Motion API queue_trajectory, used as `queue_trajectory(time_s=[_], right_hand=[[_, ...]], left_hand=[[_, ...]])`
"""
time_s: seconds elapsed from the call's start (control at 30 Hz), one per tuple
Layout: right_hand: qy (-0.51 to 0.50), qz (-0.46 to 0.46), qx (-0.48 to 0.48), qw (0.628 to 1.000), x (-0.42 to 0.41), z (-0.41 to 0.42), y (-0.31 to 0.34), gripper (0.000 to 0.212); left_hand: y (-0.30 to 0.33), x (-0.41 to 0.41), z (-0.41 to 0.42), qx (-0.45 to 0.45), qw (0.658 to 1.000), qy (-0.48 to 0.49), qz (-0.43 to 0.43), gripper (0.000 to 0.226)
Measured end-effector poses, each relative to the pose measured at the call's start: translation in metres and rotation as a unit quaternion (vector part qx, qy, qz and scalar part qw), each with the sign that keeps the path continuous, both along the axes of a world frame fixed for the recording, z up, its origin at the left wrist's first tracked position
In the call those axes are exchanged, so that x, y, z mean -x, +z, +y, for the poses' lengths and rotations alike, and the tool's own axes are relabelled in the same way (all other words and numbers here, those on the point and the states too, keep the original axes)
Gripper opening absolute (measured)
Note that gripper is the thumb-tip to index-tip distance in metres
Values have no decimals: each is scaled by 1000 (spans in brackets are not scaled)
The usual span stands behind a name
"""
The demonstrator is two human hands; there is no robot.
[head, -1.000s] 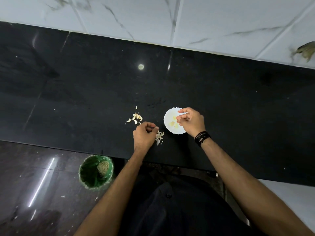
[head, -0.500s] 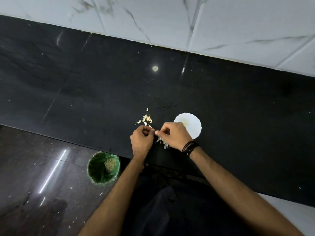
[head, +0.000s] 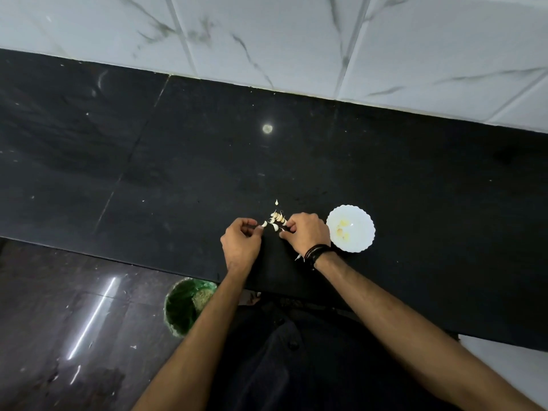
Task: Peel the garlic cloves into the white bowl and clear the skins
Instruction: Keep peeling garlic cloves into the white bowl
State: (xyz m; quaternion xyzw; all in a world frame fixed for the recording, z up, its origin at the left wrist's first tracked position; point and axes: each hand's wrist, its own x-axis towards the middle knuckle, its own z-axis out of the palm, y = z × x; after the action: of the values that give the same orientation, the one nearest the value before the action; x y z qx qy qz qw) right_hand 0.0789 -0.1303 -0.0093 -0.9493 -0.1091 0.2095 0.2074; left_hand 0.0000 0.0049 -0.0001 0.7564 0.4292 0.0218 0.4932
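The right hand (head: 307, 234) rests with its fingers curled, pinching at the garlic cloves (head: 276, 221) heaped just to its left. The left hand (head: 241, 240), fingers curled, touches one clove. Wide black counter (head: 148, 173) lies beyond. Right of the right hand, the white bowl (head: 360, 215) holds peeled pieces.

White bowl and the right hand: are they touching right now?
Apart. The head view shows a strip of black counter between the right hand and the white bowl rim.

skins (head: 299, 256) perhaps under wrist, bin (head: 185, 307) part-hidden
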Motion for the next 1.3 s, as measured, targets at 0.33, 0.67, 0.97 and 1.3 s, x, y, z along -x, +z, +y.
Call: queue_trajectory(time_s=[0.33, 0.67, 0.97, 1.3], right_hand=[[-12, -85, -69, 994, 18, -4, -20, 9], [-252, 157, -407, 864, 27, -5, -1, 8], [-223, 105, -373, 894, 30, -19, 3, 7], [-192, 41, -342, 919, 31, -37, 2, 5]], left_hand=[[-1, -3, 12, 31, 996, -78, -5, 11], [1, -12, -10, 220, 970, -20, -100, 28], [-3, -10, -30, 243, 964, 12, -110, 41], [-12, -13, -52, 319, 938, 14, -136, 45]])
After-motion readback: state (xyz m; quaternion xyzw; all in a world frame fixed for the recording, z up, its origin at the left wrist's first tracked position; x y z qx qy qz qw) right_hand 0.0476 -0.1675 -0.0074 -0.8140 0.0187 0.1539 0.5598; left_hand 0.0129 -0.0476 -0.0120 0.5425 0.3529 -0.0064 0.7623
